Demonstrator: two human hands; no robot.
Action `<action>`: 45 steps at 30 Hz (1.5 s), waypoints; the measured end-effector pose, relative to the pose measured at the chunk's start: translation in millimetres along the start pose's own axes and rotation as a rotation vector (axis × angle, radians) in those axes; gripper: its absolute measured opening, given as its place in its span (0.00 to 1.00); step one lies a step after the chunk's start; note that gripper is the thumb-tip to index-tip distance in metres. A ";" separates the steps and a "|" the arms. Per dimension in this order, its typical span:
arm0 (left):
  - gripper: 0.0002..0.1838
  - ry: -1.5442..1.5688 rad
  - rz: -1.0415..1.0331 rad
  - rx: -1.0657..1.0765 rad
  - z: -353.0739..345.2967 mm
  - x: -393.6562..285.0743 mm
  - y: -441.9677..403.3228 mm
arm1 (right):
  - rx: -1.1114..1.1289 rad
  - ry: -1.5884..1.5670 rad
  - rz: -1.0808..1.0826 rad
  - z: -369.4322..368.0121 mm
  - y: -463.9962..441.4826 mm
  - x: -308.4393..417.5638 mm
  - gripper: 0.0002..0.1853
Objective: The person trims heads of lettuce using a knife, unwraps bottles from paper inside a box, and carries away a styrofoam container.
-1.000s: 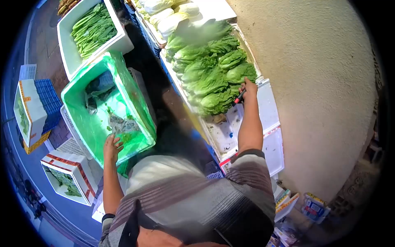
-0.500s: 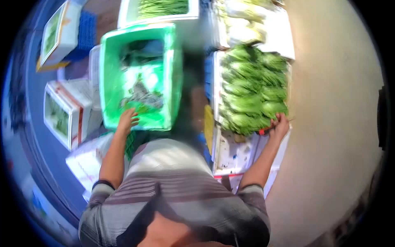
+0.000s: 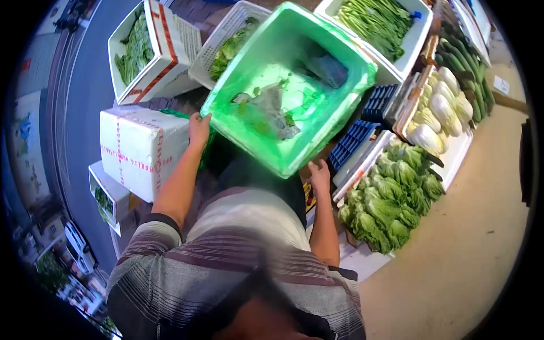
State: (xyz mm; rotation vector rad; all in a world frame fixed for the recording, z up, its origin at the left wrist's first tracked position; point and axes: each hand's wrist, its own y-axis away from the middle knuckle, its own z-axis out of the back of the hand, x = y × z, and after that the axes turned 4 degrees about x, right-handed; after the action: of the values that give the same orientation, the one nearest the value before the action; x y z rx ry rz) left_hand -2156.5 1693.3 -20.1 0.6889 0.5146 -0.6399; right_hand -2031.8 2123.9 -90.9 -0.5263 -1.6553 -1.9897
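A box lined with green plastic [image 3: 340, 122] stands turned at an angle in front of me, with crumpled clear plastic [image 3: 271, 107], leaf scraps and a dark bundle [image 3: 330, 71] inside. At its left corner, my left hand [image 3: 199, 131] is closed on the rim. My right hand [image 3: 320, 174] is beside the box's near right corner, fingers apart; I cannot tell whether it touches the plastic. Right of that hand, leafy lettuces [image 3: 391, 198] lie piled on a white foam box.
Pale cabbages [image 3: 445, 110] and green cucumbers or gourds [image 3: 464, 68] stand at the right. Behind are long green stalks [image 3: 374, 25] in a foam box and a white basket [image 3: 203, 67] of greens. White foam boxes [image 3: 139, 150] line the left; blue crates [image 3: 354, 144] sit right.
My right hand has left the lettuce, where it held something red, and come to the green-lined box. My left hand has taken the rim. The box now appears turned, and my view has shifted.
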 end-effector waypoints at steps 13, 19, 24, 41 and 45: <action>0.30 0.323 0.440 0.427 -0.1 68.4 -80.6 | -0.079 -0.308 0.011 -50.3 14.5 19.8 0.05; 0.24 0.415 0.516 0.576 14.4 70.1 -77.4 | 0.280 -0.797 0.039 -78.2 85.7 154.9 0.05; 0.20 0.387 0.400 0.594 12.1 87.2 -82.9 | 0.340 -1.252 0.157 -63.2 96.3 196.3 0.04; 0.04 1.249 0.108 1.010 79.1 -165.1 -30.2 | 0.307 -0.980 0.803 25.7 147.8 304.1 0.12; 0.10 1.192 -0.208 1.127 122.8 -205.3 35.2 | 0.460 -0.839 0.941 74.6 176.3 322.9 0.16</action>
State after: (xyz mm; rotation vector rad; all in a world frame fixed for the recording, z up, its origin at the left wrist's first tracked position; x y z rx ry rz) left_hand -2247.6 1701.3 203.8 2.1464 1.3538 -0.6369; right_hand -2187.4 2131.5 250.6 -1.7021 -1.6929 -0.6830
